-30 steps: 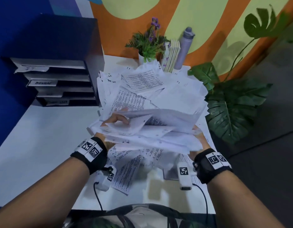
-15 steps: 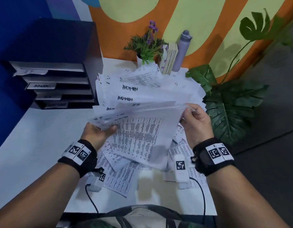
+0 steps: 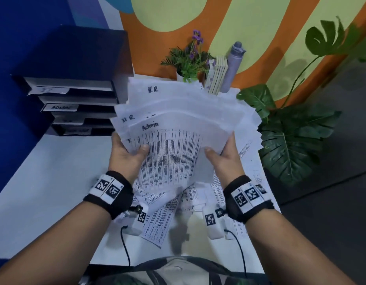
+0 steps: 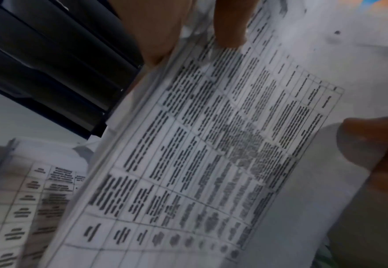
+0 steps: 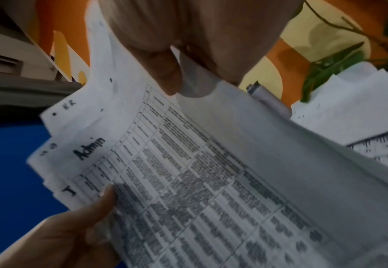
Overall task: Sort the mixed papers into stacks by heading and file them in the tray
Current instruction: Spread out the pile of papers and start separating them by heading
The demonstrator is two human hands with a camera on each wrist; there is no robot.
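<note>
I hold a thick, fanned bundle of white printed papers (image 3: 178,128) upright above the table. The front sheet (image 5: 188,181) carries a table and the handwritten heading "Admin"; sheets behind it read "H.R". My left hand (image 3: 128,153) grips the bundle's left edge, thumb on the front sheet (image 4: 211,145). My right hand (image 3: 223,155) grips its right edge, thumb in front. A dark multi-shelf tray (image 3: 75,93) with labelled slots stands at the back left.
Loose printed sheets (image 3: 157,219) lie on the white table (image 3: 44,182) under my wrists. A potted purple flower (image 3: 190,58), some books (image 3: 218,75) and a grey bottle (image 3: 232,66) stand at the back wall. A large leafy plant (image 3: 291,138) is off the table's right edge.
I have lifted the bundle off the table, turned it upright and fanned it. My right hand has moved from under its right side to gripping its right edge.
</note>
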